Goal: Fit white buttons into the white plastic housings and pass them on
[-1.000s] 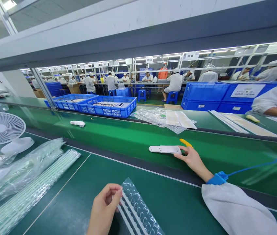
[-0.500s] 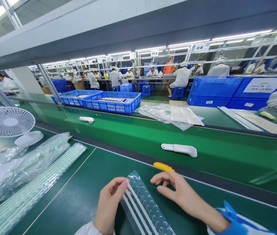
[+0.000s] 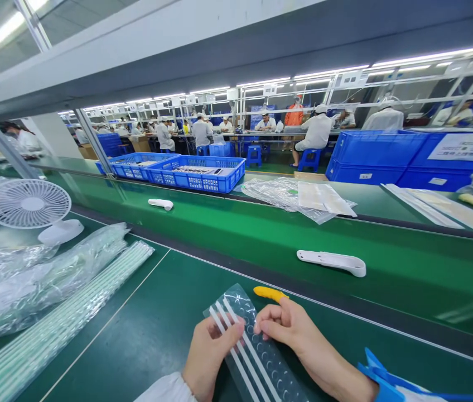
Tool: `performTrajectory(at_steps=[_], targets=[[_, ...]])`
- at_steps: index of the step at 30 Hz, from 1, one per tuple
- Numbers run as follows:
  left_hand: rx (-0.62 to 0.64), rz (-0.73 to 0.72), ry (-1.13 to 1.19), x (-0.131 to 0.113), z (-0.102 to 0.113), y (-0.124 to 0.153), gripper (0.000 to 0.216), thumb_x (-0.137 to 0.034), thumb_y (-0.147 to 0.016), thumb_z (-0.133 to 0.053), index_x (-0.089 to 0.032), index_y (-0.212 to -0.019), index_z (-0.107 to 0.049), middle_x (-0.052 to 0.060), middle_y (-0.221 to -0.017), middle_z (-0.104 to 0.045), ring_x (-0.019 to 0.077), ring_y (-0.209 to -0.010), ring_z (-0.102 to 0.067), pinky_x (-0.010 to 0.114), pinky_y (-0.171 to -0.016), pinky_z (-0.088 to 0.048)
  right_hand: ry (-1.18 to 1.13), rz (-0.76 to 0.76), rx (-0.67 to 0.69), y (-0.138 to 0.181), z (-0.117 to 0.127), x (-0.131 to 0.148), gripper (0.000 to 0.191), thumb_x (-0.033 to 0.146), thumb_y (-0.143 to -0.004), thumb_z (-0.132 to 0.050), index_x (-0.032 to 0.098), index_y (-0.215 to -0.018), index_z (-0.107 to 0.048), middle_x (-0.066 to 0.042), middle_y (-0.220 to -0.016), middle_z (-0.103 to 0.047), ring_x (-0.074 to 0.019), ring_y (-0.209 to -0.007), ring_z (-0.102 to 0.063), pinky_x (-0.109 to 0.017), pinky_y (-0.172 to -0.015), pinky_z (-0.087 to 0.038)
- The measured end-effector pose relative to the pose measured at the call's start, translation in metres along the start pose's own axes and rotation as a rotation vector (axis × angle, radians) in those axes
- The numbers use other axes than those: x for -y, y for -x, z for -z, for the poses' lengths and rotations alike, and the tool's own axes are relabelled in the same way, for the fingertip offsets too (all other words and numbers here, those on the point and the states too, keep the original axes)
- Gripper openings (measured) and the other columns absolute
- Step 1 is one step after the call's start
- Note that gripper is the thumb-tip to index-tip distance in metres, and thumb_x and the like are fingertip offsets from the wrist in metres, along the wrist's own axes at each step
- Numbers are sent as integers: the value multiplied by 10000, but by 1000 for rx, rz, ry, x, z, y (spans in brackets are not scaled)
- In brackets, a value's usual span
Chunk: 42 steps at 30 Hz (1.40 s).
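Observation:
My left hand (image 3: 209, 352) pinches the near edge of a clear blister strip (image 3: 257, 363) that carries narrow white strips. My right hand (image 3: 290, 329) is closed on the same strip from the right, fingertips on a white strip. Its index finger wears a yellow finger cot (image 3: 268, 292). A blue wrist strap (image 3: 381, 377) sits on my right wrist. Beyond my hands, a white plastic handle part (image 3: 332, 262) lies on the green conveyor belt (image 3: 240, 234).
A second white part (image 3: 160, 204) lies farther left on the belt. Bagged strip packs (image 3: 48, 290) and a white desk fan (image 3: 27, 204) sit at left. Blue crates (image 3: 197, 173) and clear bags (image 3: 299, 198) line the far side. Other workers sit beyond.
My right hand let go of the white part on the belt and came back to the blister strip, now gripping it beside my left hand. The white part has drifted right.

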<state>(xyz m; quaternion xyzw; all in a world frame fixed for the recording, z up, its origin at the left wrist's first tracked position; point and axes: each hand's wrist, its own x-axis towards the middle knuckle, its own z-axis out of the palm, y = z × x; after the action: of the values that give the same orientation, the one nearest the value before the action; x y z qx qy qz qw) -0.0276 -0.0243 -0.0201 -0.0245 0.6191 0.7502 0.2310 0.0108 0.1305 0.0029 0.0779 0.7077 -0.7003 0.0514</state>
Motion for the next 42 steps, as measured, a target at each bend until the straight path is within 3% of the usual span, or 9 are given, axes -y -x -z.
performTrajectory(at_steps=[3, 6, 8, 11, 17, 27, 32, 42], targets=[[-36, -9, -57, 4, 1, -2, 318, -416, -526, -764, -128, -634, -684, -24, -480, -580, 87, -489, -480, 198, -505, -369, 228, 134, -143, -1, 0, -5, 68, 241, -701, -564, 186, -735, -541, -41, -763, -617, -176, -689, -540, -315, -648, -412], [-54, -24, -100, 5, 2, -3, 288, -403, -546, -752, -135, -620, -676, -29, -465, -574, 92, -475, -478, 202, -491, -366, 529, 465, -272, 2, -1, -6, 41, 191, -743, -546, 196, -761, -582, -40, -771, -582, -190, -735, -525, -347, -702, -411], [-54, -34, -121, 4, 2, -3, 268, -387, -559, -744, -135, -607, -666, -30, -458, -572, 97, -476, -478, 206, -493, -369, 702, 651, -250, 5, -3, -5, 101, 161, -792, -502, 194, -765, -593, -38, -722, -562, -186, -698, -518, -336, -652, -422], [-46, -52, -144, 3, 2, -2, 247, -366, -556, -738, -138, -568, -641, -33, -459, -562, 101, -484, -472, 208, -498, -373, 851, 746, -229, 9, -8, -4, 167, 128, -821, -448, 182, -768, -598, -50, -697, -553, -184, -650, -491, -311, -560, -416], [-33, -81, -153, 0, -2, 0, 252, -381, -591, -694, -141, -590, -616, -33, -476, -547, 109, -486, -461, 222, -504, -365, 927, 602, -160, 6, -12, 0, 187, 155, -829, -441, 161, -748, -609, -82, -720, -566, -215, -683, -491, -356, -589, -431], [23, -94, -197, -1, -3, 1, 256, -375, -602, -670, -126, -588, -616, -13, -510, -543, 121, -518, -454, 238, -540, -365, 702, 310, -39, 4, -8, 6, 204, 206, -829, -486, 204, -684, -629, -45, -737, -575, -205, -756, -498, -341, -675, -423], [27, -121, -235, -4, -7, 3, 236, -351, -594, -655, -121, -566, -607, -12, -500, -521, 119, -506, -435, 233, -512, -357, 734, 291, -34, 2, -8, 5, 203, 191, -810, -499, 189, -642, -611, -45, -715, -568, -200, -730, -498, -354, -692, -414], [66, -178, -279, 6, -7, 2, 125, -262, -635, -635, -140, -613, -616, 14, -589, -616, 155, -579, -533, 235, -565, -420, 782, 251, -45, 1, -9, 6, 176, 180, -742, -499, 194, -584, -575, -47, -649, -546, -216, -689, -491, -348, -622, -407]])
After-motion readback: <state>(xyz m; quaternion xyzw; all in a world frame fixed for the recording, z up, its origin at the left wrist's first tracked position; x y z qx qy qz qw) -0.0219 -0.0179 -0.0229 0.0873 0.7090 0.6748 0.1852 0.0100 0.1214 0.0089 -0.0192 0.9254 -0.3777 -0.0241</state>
